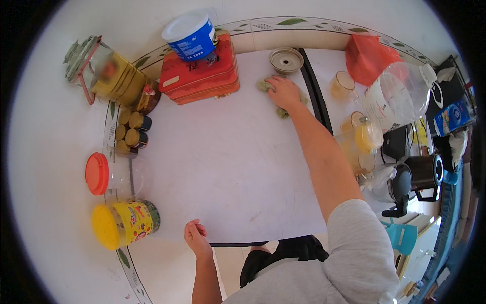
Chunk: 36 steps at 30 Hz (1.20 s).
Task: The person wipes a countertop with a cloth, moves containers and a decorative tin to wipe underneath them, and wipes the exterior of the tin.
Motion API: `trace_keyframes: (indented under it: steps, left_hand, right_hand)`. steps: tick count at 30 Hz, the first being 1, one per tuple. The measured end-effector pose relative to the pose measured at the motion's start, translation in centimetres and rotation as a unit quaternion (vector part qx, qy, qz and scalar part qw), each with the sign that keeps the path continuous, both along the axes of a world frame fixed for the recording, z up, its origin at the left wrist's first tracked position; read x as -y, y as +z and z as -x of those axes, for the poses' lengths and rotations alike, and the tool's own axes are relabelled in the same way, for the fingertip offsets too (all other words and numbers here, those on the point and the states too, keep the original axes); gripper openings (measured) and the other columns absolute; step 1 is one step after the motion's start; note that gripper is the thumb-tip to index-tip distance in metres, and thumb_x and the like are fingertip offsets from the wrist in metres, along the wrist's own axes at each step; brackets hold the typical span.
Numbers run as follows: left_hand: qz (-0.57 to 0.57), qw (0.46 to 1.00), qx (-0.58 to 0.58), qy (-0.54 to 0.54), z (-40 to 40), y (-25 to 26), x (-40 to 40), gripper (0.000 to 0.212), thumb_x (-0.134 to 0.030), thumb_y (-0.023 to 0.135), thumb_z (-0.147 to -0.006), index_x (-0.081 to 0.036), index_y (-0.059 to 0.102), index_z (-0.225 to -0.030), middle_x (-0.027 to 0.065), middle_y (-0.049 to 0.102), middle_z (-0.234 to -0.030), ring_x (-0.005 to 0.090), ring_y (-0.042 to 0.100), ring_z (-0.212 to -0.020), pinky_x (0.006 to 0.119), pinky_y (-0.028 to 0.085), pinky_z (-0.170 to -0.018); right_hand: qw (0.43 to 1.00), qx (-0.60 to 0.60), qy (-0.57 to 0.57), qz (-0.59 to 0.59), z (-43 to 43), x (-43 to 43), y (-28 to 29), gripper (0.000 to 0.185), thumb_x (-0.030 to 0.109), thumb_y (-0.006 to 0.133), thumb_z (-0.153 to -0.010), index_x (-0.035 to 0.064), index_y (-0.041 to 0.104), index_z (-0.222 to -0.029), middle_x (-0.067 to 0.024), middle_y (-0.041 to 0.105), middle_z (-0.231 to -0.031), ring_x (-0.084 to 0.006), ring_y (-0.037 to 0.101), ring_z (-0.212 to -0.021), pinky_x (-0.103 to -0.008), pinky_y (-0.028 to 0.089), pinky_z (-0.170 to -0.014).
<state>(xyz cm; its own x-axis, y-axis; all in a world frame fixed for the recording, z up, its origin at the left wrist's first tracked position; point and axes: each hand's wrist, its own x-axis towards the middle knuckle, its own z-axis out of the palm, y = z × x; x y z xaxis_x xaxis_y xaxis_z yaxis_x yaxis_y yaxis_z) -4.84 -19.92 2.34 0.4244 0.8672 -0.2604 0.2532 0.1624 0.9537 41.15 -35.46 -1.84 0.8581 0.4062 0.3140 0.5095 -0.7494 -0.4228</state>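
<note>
My right hand (pixel 284 92) lies flat on a crumpled pale green cloth (pixel 283 113) and presses it to the white tabletop (pixel 228 163), towards the back right. The cloth sticks out on both sides of the fingers and below the palm. Just beyond the fingertips is a round metal tin (pixel 286 60) with a hole in its middle. My left hand (pixel 196 235) hovers by the front edge of the table, its fingers loosely curled and nothing visible in them.
A blue tub (pixel 193 41) stands on red tins (pixel 201 76) at the back left. Along the left wall are small jars (pixel 136 129), a red-lidded clear jar (pixel 98 173) and a yellow-lidded jar (pixel 129 224). Glass cups (pixel 343 84), a large plastic bottle (pixel 398 95) and kettles (pixel 421 173) stand right.
</note>
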Motion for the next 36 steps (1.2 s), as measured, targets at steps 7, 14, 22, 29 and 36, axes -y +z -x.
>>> trace_keyframes:
  steps: [7, 14, 22, 29, 36]
  left_hand:
    - [-0.462, 0.826, -0.083, -0.312, 2.9, -2.3, -3.7, 0.018, -0.011, 0.049, -0.088, 0.0, 0.059, -0.099, 0.0148, 0.058, -0.098, 0.0273, 0.054, -0.091, 0.036, 0.044, -0.078]
    - [-0.49, 0.779, 0.02, -0.391, 4.5, -3.7, -5.1, 0.038, -0.011, 0.052, -0.082, -0.002, 0.051, -0.119, 0.0203, 0.042, -0.131, 0.0403, 0.037, -0.122, 0.049, 0.029, -0.101]
    - [-0.524, 0.761, 0.082, -0.372, 4.2, -5.7, -5.3, 0.043, -0.017, 0.055, -0.082, -0.004, 0.048, -0.122, 0.0202, 0.042, -0.131, 0.0417, 0.038, -0.121, 0.049, 0.031, -0.1]
    - [-0.535, 0.751, 0.074, -0.379, 4.1, -6.0, -4.9, 0.041, -0.021, 0.059, -0.082, -0.005, 0.051, -0.119, 0.0187, 0.044, -0.128, 0.0396, 0.04, -0.119, 0.048, 0.033, -0.098]
    - [-0.597, 0.728, 0.026, -0.336, 4.2, -4.9, -4.3, 0.036, -0.015, 0.058, -0.083, -0.005, 0.053, -0.117, 0.0181, 0.045, -0.128, 0.0367, 0.039, -0.121, 0.045, 0.032, -0.1]
  right_hand:
    - [0.989, -0.062, 0.13, -0.015, 6.9, 3.2, 0.0, 0.035, 0.013, 0.054, -0.074, 0.0182, 0.063, -0.107, -0.0058, 0.057, -0.119, -0.0275, 0.049, -0.113, -0.0373, 0.038, -0.098]
    - [0.964, -0.053, 0.257, -0.037, 20.2, 9.2, -0.8, 0.034, 0.0, 0.053, -0.068, 0.0131, 0.063, -0.097, -0.0097, 0.058, -0.115, -0.0312, 0.05, -0.108, -0.0407, 0.04, -0.094]
    - [0.831, -0.43, 0.309, 0.17, 40.7, 27.3, 3.4, 0.042, -0.006, 0.056, -0.063, 0.0121, 0.064, -0.101, -0.0123, 0.061, -0.107, -0.0303, 0.056, -0.1, -0.0408, 0.044, -0.086]
    - [0.926, -0.364, -0.079, 0.059, 48.9, 37.4, 8.2, 0.042, -0.008, 0.043, -0.074, 0.0098, 0.059, -0.109, -0.0099, 0.06, -0.106, -0.0232, 0.055, -0.1, -0.0309, 0.043, -0.088]
    - [0.711, -0.357, -0.082, -0.6, 48.4, 29.6, 8.5, 0.039, 0.003, 0.049, -0.085, 0.0072, 0.046, -0.123, -0.0086, 0.056, -0.116, -0.0206, 0.054, -0.105, -0.0346, 0.044, -0.091]
